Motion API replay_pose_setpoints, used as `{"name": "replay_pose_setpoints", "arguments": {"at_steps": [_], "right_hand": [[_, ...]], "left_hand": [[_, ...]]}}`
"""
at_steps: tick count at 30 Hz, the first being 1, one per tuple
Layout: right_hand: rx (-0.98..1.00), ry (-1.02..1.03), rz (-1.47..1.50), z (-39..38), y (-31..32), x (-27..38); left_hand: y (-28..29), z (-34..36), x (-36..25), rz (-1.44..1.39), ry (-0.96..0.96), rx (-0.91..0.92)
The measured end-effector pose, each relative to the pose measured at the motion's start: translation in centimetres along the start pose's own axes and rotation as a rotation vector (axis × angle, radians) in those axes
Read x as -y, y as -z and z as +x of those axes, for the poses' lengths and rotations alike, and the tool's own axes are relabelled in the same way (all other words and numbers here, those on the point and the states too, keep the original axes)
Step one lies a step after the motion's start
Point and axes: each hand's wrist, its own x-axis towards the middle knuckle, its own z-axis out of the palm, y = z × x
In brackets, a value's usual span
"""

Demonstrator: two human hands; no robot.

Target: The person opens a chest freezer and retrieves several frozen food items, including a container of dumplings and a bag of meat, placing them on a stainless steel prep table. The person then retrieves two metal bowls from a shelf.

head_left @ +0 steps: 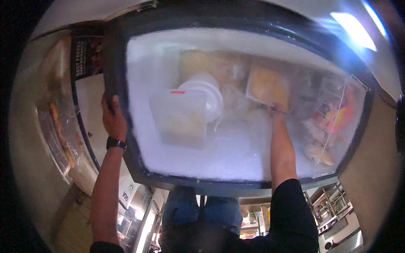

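A chest freezer (139,164) is filling the middle of the view, its dark rim framing walls that are lying thick with white frost, and the person is leaning over it with blue-trousered legs showing below its near edge. A bright ceiling light (354,29) is glaring above the freezer's far right corner, a pale wall is curving round on the freezer's left, and steel shelving (333,206) is showing below its near right corner. The left hand (113,118), wearing a dark wristband, is resting on the freezer's left rim with its grip closed over the edge of the dark lid frame (110,71). The right hand (276,110) is reaching deep inside the freezer, its grip touching the near edge of a flat clear pack of yellow food (268,86); whether the fingers are closing on it I cannot tell. To the left of that pack, a frosted rectangular tub with a small red label (179,120) is lying in the freezer's middle, with a round white lidded container (206,90) sitting just behind it. Clear bags of pale food (236,101) are lying between the round container and the yellow pack. At the freezer's right end, a white wire basket (333,122) is holding orange and red packets. A dark poster (86,57) is hanging outside the freezer's far left corner.
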Motion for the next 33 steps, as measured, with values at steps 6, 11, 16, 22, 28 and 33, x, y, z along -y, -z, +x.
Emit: {"name": "replay_pose_setpoints", "arguments": {"at_steps": [6,11,16,22,28,33], "right_hand": [[-0.015,0.055,-0.013,1.7,-2.5,0.0],[-0.027,0.087,-0.041,1.8,-2.5,0.0],[-0.011,0.131,-0.098,-0.4,-2.2,0.6],[0.019,0.193,-0.212,-5.1,-1.8,1.3],[0.040,0.280,-0.364,-6.8,-3.9,2.1],[0.040,0.357,-0.525,-5.5,-5.6,1.8]], "left_hand": [[-0.2,0.4,1.6,-0.056,-0.047,0.025],[-0.1,0.6,0.4,-0.058,-0.003,0.059],[-0.3,0.1,0.2,-0.160,0.076,0.028],[0.0,0.3,0.6,-0.113,0.008,0.043],[0.1,0.4,1.4,-0.105,0.001,0.035],[-0.4,0.4,1.3,-0.114,0.025,0.025]]}}
